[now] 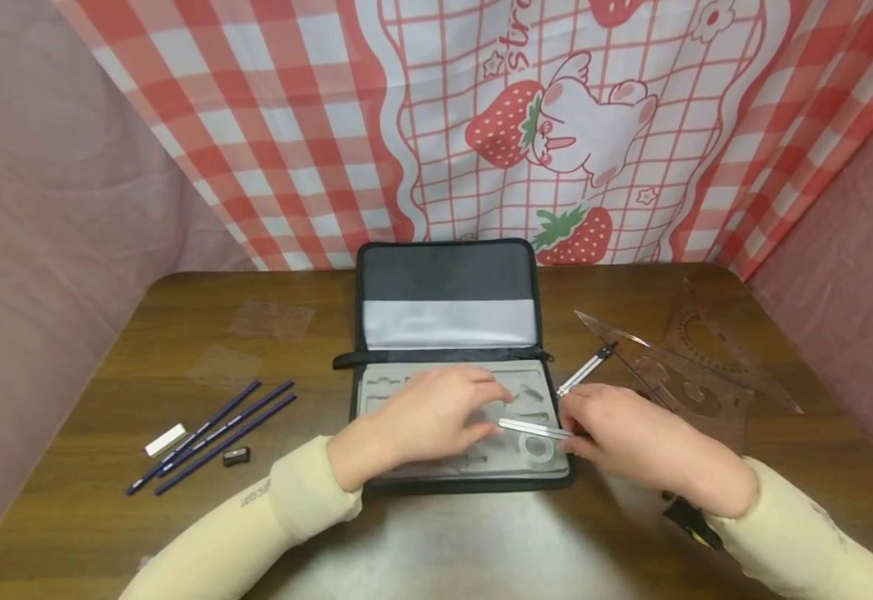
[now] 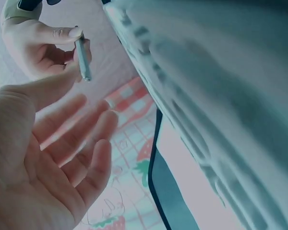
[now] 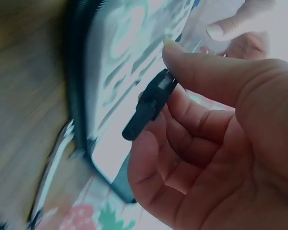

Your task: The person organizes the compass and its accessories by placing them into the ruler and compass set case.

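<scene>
My right hand [image 1: 624, 429] pinches a drawing compass [image 1: 529, 428] between thumb and fingers. Its black head [image 3: 151, 105] shows in the right wrist view, and its silver legs point left over the case. Close to the leg tips is my left hand [image 1: 436, 412], its fingers loosely bent and nothing held, as the left wrist view also shows. Below both hands lies an unzipped black case [image 1: 447, 271] with a grey moulded tray [image 1: 376, 404] full of shaped recesses. Part of the tray is hidden by the left hand. A second compass [image 1: 586, 371] lies just right of the case.
Several dark blue pencils [image 1: 226, 442], a white eraser [image 1: 165, 440] and a black sharpener [image 1: 237, 456] lie at the left. Clear set squares [image 1: 706, 358] overlap at the right. A black and yellow item [image 1: 691, 521] is partly under the right sleeve. Clear plastic pieces [image 1: 271, 319] lie back left.
</scene>
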Available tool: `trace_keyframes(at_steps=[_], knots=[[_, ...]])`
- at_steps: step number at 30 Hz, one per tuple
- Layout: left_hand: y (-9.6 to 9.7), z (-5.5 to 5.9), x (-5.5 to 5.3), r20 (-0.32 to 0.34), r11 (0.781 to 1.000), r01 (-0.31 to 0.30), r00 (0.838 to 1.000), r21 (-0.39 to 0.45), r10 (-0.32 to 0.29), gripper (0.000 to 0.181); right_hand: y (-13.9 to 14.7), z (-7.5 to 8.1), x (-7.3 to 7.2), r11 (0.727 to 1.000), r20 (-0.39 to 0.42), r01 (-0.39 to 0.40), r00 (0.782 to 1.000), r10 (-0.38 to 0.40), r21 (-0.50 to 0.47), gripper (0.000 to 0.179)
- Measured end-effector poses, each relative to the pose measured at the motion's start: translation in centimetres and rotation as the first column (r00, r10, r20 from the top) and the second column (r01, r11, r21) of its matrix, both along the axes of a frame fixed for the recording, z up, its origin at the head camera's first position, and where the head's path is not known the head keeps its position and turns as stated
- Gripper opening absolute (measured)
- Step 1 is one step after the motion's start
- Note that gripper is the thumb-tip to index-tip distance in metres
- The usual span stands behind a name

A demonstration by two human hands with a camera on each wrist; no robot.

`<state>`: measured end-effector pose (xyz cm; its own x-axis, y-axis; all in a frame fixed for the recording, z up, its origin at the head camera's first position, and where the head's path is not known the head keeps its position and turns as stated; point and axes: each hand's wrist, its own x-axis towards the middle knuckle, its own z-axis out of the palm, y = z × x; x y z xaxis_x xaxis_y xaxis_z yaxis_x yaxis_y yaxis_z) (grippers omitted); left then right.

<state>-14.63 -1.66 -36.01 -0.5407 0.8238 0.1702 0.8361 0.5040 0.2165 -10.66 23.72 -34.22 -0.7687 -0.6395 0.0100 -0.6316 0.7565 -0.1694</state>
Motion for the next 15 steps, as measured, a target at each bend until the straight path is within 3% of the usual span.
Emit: trace_keyframes(at_steps=[5,9,15], knots=[[-1.4,0.1,-0.3,-0.023,1.000,0.014,1.000,0.008,-0.013,0.025,-3.0,0.0,-1.7,0.999,0.012,-0.049,0.999,0.049,0.013,0.028],[-2.5,-0.2,-0.6,-0.004,1.000,0.010,1.000,0.019,-0.010,0.017,-4.8,-0.4,-2.7,0.997,0.036,-0.074,0.997,0.074,0.004,0.027],[-5.1,-0.6,-0.9,0.021,1.000,0.009,1.000,-0.002,-0.009,0.007,-7.5,-1.8,-3.4,0.989,-0.019,-0.139,0.990,0.138,-0.046,0.030]])
